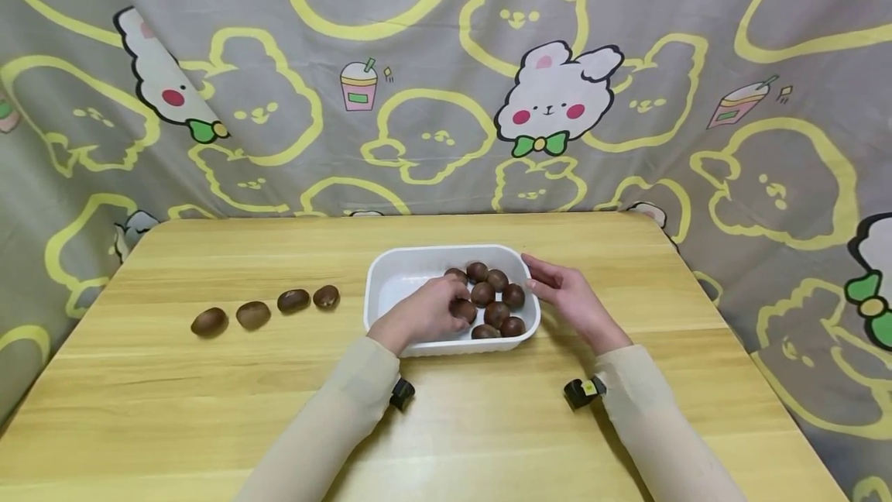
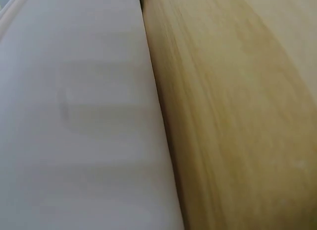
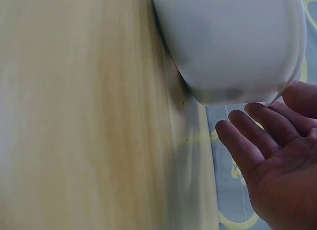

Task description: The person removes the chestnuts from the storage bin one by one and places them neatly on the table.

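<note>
A white tray (image 1: 397, 262) holds several brown chestnuts (image 1: 483, 294), mostly in its right half. Reaching over the near rim, my left hand (image 1: 428, 308) has its fingers curled about one chestnut (image 1: 463, 311) inside the tray. My right hand (image 1: 574, 297) is at the tray's right end, its thumb and fingertips at the rim. In the right wrist view, the fingers of that hand (image 3: 282, 150) are fairly straight beside the tray's corner (image 3: 233, 91). The left wrist view has only the tray's side wall (image 2: 89, 116) and wood; the left hand is out of that view.
To the left of the tray, a loose row of chestnuts (image 1: 253, 314) lies on the wooden table (image 1: 488, 424). A patterned grey curtain (image 1: 432, 60) hangs behind the table and along its sides. Each wrist wears a small black camera (image 1: 580, 392).
</note>
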